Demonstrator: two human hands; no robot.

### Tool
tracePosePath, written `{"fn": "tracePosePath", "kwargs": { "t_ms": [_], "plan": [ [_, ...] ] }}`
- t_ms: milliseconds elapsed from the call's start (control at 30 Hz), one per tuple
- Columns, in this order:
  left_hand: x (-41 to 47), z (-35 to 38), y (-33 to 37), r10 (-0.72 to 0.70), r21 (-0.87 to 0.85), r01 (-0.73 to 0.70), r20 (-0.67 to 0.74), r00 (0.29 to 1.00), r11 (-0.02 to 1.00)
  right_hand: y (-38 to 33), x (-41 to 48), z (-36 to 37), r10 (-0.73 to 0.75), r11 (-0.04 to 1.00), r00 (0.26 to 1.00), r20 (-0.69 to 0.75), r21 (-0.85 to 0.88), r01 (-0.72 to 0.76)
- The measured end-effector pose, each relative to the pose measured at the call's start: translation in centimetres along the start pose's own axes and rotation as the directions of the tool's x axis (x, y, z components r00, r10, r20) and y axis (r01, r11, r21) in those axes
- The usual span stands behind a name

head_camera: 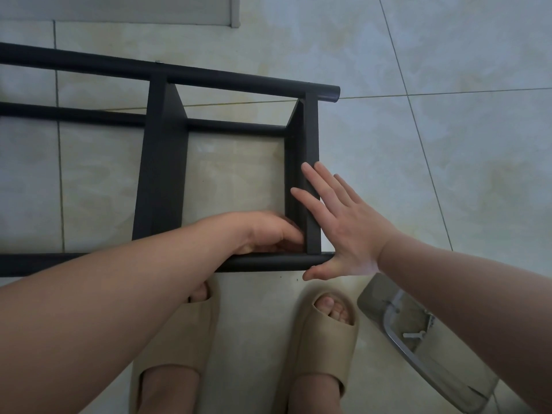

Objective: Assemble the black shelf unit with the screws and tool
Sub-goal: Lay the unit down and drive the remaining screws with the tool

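The black shelf unit (162, 162) lies on its side on the tiled floor, with long round tubes running left to right and flat shelf panels crossing between them. My right hand (343, 228) lies flat with straight fingers against the end panel (312, 130), its thumb below the near tube (268, 262). My left hand (268, 231) reaches inside the frame to the corner where that panel meets the near tube. Its fingers curl there, and whatever they hold is hidden.
A clear plastic bag (418, 339) with a light grey tool and small hardware lies on the floor at the right, by my right foot. My two feet in beige slippers (321, 348) stand just below the frame. A pale door edge (233, 10) shows at the top.
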State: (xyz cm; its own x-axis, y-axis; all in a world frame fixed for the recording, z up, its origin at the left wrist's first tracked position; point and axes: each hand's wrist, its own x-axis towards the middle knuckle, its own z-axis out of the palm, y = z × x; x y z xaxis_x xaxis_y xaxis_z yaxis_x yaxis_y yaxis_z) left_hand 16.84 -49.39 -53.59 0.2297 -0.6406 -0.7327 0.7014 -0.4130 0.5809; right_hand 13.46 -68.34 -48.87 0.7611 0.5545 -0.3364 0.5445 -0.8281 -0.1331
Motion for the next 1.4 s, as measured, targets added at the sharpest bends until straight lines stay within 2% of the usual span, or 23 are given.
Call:
{"fn": "tracePosePath", "kwargs": {
  "t_ms": [200, 500, 700, 1267, 1400],
  "plan": [
    [0.05, 0.11, 0.09, 0.025, 0.02, -0.024, -0.06, 0.998, 1.0, -0.05, 0.05, -0.07, 0.001, 1.0, 1.0, 0.007, 0.0, -0.001],
    [0.13, -0.2, 0.04, 0.027, -0.094, -0.028, -0.009, 1.0, 0.995, -0.01, 0.05, -0.04, -0.004, 1.0, 1.0, -0.006, 0.008, 0.004],
    [0.19, 0.09, 0.01, 0.003, -0.006, -0.003, -0.038, 0.999, 1.0, -0.01, 0.04, -0.03, 0.0, 1.0, 1.0, 0.002, 0.006, 0.0],
    [0.16, 0.05, 0.21, 0.026, -0.078, -0.028, -0.026, 0.999, 0.997, 0.03, 0.08, 0.13, -0.01, 1.0, 1.0, -0.015, -0.004, 0.009],
    [0.19, 0.19, 0.15, -0.006, -0.009, 0.006, -0.023, 1.0, 1.0, 0.08, 0.09, 0.15, -0.007, 1.0, 1.0, -0.009, -0.006, 0.007]
  ]
}}
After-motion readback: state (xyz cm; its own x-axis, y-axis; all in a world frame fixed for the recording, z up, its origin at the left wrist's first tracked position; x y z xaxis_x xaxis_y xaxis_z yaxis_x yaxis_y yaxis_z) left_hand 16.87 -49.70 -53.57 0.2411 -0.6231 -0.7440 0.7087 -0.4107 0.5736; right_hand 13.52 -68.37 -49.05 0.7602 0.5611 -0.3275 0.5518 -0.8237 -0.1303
